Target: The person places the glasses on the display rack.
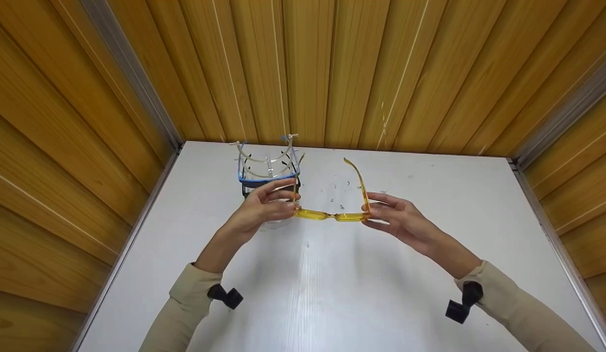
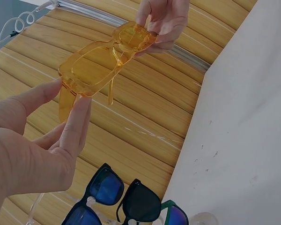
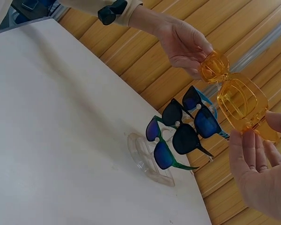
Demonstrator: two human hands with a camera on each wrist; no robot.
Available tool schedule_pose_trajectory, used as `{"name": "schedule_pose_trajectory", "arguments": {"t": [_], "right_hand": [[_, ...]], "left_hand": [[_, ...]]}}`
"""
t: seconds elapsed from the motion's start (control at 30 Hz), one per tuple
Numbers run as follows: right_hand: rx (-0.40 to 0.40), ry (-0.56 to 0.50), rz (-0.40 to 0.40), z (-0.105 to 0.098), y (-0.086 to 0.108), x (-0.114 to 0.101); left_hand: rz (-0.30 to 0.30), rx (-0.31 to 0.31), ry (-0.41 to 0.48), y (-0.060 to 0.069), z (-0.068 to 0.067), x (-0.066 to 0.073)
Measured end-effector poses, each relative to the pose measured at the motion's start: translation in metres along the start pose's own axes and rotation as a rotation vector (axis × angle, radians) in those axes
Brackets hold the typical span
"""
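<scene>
A pair of yellow see-through sunglasses (image 1: 349, 216) is held up above the table, its temples unfolded and pointing away from me. My left hand (image 1: 268, 208) pinches it at the left hinge between thumb and fingers. At the opposite hinge, my right hand (image 1: 398, 217) grips the frame the same way. Both lenses show in the left wrist view, where the sunglasses (image 2: 91, 68) look orange. Beyond my left hand stands a clear display rack (image 1: 270, 168), partly hidden by that hand. In the right wrist view it carries blue sunglasses (image 3: 206, 123), black sunglasses (image 3: 185, 139) and green-framed sunglasses (image 3: 164, 155).
The rack's clear base (image 3: 138, 152) stands on the white table (image 1: 430, 293). Small dark marks (image 1: 342, 207) dot the tabletop near the middle. Wood-patterned walls (image 1: 307, 73) enclose the back and sides, with metal strips (image 1: 131, 68) at the corners.
</scene>
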State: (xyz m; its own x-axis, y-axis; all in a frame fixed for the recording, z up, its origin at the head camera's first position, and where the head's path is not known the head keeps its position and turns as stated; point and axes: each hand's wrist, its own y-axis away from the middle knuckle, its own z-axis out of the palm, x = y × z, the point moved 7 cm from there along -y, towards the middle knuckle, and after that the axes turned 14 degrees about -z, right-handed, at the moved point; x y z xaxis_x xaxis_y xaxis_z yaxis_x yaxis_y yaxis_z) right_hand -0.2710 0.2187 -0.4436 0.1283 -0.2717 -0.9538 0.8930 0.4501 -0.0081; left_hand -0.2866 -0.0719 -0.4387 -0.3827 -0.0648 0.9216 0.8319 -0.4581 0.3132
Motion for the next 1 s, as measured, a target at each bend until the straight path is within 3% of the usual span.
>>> {"name": "schedule_pose_trajectory", "arguments": {"t": [0.5, 0.83, 1.0], "right_hand": [[0.025, -0.033, 0.004, 0.017, -0.019, -0.008], [0.017, -0.042, -0.021, 0.032, -0.032, -0.014], [0.015, -0.041, -0.004, 0.038, -0.038, -0.016]], "left_hand": [[0.015, 0.049, -0.099, 0.014, -0.016, 0.02], [0.003, 0.115, -0.11, 0.025, -0.03, 0.028], [0.015, 0.119, -0.102, 0.03, -0.035, 0.031]]}}
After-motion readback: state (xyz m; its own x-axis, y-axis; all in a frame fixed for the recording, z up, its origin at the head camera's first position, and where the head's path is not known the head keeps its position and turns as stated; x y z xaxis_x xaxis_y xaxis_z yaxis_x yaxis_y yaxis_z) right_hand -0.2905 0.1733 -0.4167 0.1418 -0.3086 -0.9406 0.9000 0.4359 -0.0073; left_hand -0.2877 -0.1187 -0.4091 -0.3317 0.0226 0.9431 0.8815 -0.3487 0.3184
